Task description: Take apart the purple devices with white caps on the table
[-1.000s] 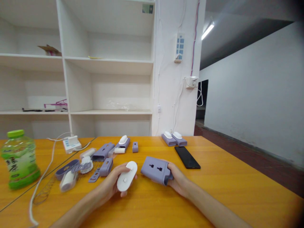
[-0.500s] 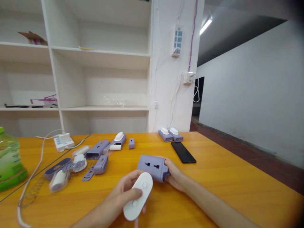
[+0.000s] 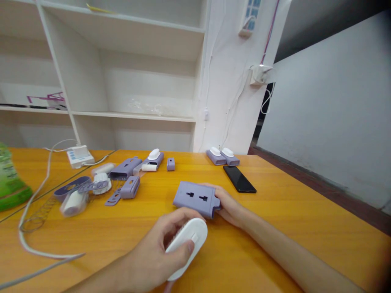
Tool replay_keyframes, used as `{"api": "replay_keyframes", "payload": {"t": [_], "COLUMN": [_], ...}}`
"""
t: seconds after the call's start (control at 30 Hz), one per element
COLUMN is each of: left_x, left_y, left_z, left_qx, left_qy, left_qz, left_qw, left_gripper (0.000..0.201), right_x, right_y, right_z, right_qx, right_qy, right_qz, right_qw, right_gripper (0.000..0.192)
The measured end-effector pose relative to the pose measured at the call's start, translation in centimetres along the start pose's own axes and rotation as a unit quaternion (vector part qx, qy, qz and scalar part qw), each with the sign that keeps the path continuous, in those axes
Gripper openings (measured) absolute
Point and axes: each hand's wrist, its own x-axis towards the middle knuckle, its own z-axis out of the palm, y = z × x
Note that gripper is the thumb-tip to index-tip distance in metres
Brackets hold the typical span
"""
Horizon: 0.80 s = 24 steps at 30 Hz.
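A person's left hand (image 3: 159, 252), forearm reaching in from the near left edge, curls around a white oval cover (image 3: 187, 246) above the orange table (image 3: 290, 211), thumb pressed on its top face and fingers wrapped beneath, the piece tilted with its far end up to the right. Just beyond it, the right hand (image 3: 229, 205), arm stretched in from the near right corner, closes its fingers on the right end of a lilac plastic housing (image 3: 195, 198) with two slotted openings on its upper face; the housing sits at the table's centre. A black phone (image 3: 239, 179) lies flat to the far right of the housing, with two lilac assembled units (image 3: 222, 156) beyond it. Loose lilac and white parts (image 3: 100, 187) lie scattered to the far left, beside a white cable (image 3: 33, 199) and a green bottle (image 3: 9, 183) at the left edge.
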Motion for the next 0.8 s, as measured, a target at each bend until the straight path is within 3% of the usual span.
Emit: {"api": "replay_keyframes", "payload": {"t": [0.3, 0.5, 0.67, 0.8], "left_x": [0.0, -0.3, -0.9, -0.6], "left_y": [0.2, 0.7, 1.0, 1.5], "left_z": [-0.1, -0.4, -0.5, -0.4], "left_qx": [0.057, 0.089, 0.207, 0.26], "left_qy": [0.004, 0.004, 0.023, -0.026], "left_qz": [-0.028, -0.01, 0.058, 0.173], "left_qw": [0.998, 0.996, 0.976, 0.95], "left_gripper": [0.034, 0.034, 0.04, 0.046], "right_x": [0.1, 0.1, 0.3, 0.4], "right_y": [0.1, 0.2, 0.3, 0.4], "right_z": [0.0, -0.1, -0.2, -0.3], "right_qx": [-0.016, -0.023, -0.024, -0.023], "right_qy": [-0.009, -0.017, -0.022, -0.02], "right_qz": [0.001, -0.006, -0.002, 0.002], "right_qw": [1.0, 1.0, 0.999, 1.0], "right_gripper": [0.034, 0.036, 0.042, 0.044]}}
